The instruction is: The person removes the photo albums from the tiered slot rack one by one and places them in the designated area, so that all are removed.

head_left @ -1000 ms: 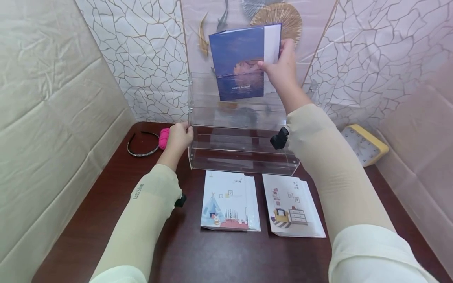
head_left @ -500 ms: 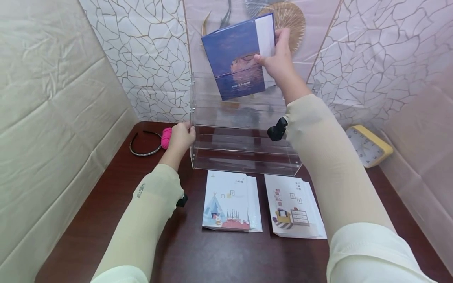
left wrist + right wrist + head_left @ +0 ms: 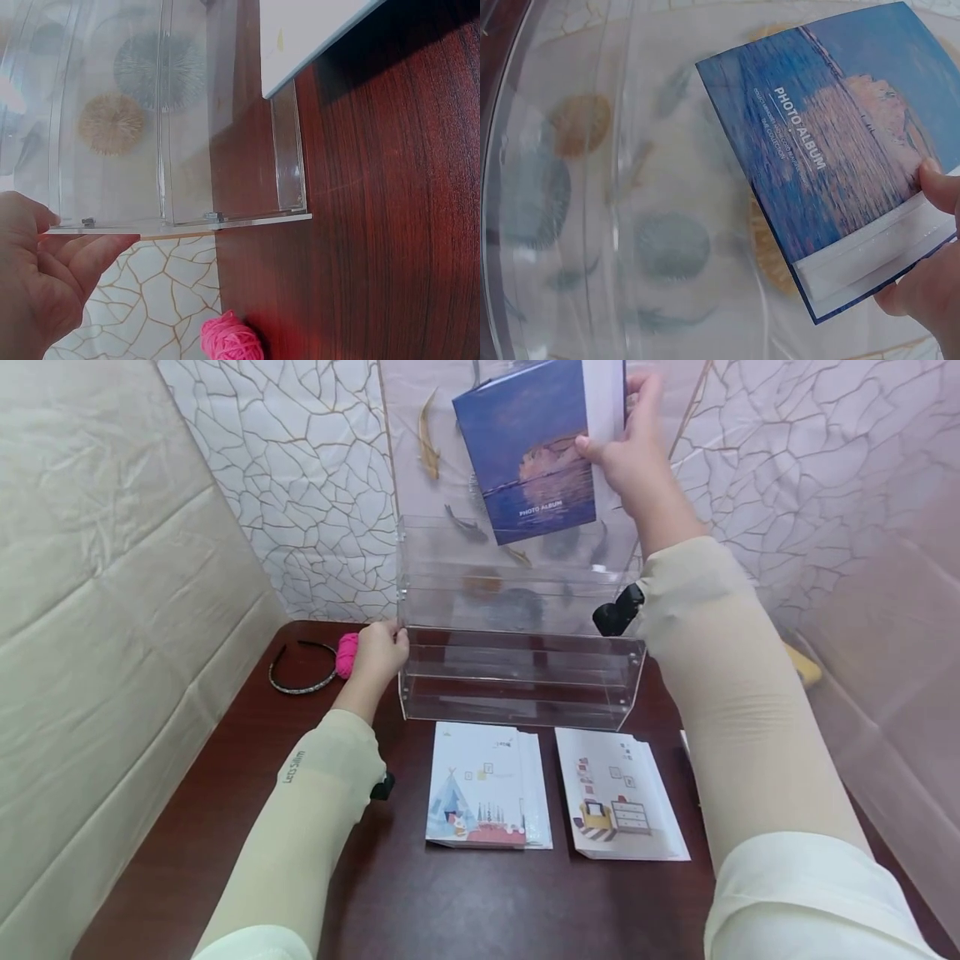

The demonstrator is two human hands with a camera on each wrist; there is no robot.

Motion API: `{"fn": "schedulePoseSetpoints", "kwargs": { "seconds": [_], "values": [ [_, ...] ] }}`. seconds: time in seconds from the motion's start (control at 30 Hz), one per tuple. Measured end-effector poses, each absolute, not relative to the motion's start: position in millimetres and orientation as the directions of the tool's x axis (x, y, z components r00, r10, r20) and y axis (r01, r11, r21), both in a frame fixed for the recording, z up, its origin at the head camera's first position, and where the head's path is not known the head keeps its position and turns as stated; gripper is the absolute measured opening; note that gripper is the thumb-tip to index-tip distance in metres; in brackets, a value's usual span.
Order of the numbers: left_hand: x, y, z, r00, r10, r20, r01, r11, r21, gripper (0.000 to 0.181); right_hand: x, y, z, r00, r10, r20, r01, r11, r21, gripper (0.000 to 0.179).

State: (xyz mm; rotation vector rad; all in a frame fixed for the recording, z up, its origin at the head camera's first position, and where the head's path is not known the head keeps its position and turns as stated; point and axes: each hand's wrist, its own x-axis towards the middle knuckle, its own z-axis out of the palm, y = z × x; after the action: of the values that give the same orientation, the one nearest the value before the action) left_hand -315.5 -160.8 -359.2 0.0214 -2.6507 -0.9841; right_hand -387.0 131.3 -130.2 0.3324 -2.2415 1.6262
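Note:
My right hand (image 3: 637, 452) pinches the right edge of a blue photo album (image 3: 528, 452), thumb on its cover. The album hangs tilted above a clear acrylic tiered rack (image 3: 517, 681), apart from it. In the right wrist view the album cover (image 3: 832, 150) shows a pink rock over water, with the thumb on it. My left hand (image 3: 378, 652) grips the left side panel of the rack. The left wrist view shows the thumb of the left hand (image 3: 49, 277) on one side of the panel and its fingers on the other.
Two white illustrated albums, one with a tent (image 3: 480, 785) and one with an armchair (image 3: 622, 797), lie before the rack. A headband (image 3: 300, 687) and a pink yarn ball (image 3: 347, 655) lie left. A yellow clock (image 3: 804, 665) is mostly hidden behind the right arm.
The right hand has carried the blue album up and to the right, and the album has become more tilted. The left hand stays on the rack's side.

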Motion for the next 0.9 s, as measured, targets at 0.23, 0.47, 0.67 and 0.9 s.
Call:
{"fn": "schedulePoseSetpoints", "kwargs": {
  "seconds": [0.23, 0.47, 0.67, 0.9],
  "values": [
    [-315.4, -162.3, -358.8, -0.951, -0.124, 0.282, 0.093, 0.757, 0.647, 0.028, -380.1, 140.0, -123.0, -0.906, 0.045, 0.420, -0.392, 0.282, -0.876, 0.060],
    [-314.8, -161.0, -359.6, -0.955, -0.113, 0.275, 0.097, 0.757, 0.646, 0.027, -370.3, 151.9, -118.7, -0.931, 0.152, 0.331, -0.315, 0.120, -0.942, 0.059],
    [-315.0, -160.5, -357.4, -0.951, -0.108, 0.288, 0.106, 0.764, 0.636, 0.021, -348.3, 160.1, -117.2, -0.962, 0.155, 0.223, -0.219, 0.044, -0.975, 0.061],
    [-315.1, -161.6, -356.2, -0.956, -0.118, 0.269, 0.086, 0.763, 0.641, 0.024, -304.5, 153.2, -168.1, -0.995, 0.022, 0.093, -0.090, 0.101, -0.991, 0.060]
  ]
}}
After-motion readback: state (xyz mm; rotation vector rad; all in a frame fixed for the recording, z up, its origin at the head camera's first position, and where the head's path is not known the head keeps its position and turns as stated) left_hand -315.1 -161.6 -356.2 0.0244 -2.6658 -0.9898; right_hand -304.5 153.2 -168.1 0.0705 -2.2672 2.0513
